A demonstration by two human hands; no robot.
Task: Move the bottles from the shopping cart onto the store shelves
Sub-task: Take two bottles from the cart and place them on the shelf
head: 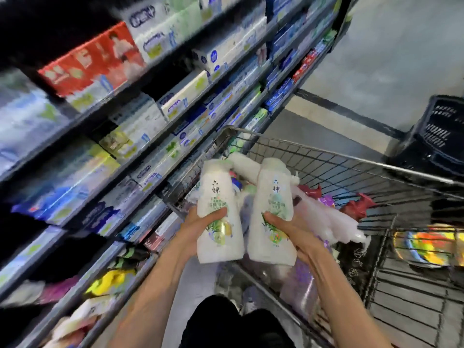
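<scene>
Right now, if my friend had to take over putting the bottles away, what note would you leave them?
Left hand grips one white bottle; right hand grips a second white bottle.
Both bottles are lifted above the shopping cart, not yet on the store shelves to the left.
More white bottles lie in the cart.
Done: two picked up.
Left: shelve these two, then fetch the rest. The picture is blurry, so no exact count.

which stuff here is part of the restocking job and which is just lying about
Part of the job:
left white bottle, held by left hand
right white bottle, held by right hand
shopping cart
store shelves

Just lying about:
dark plastic crate
boxed goods already shelved
</scene>
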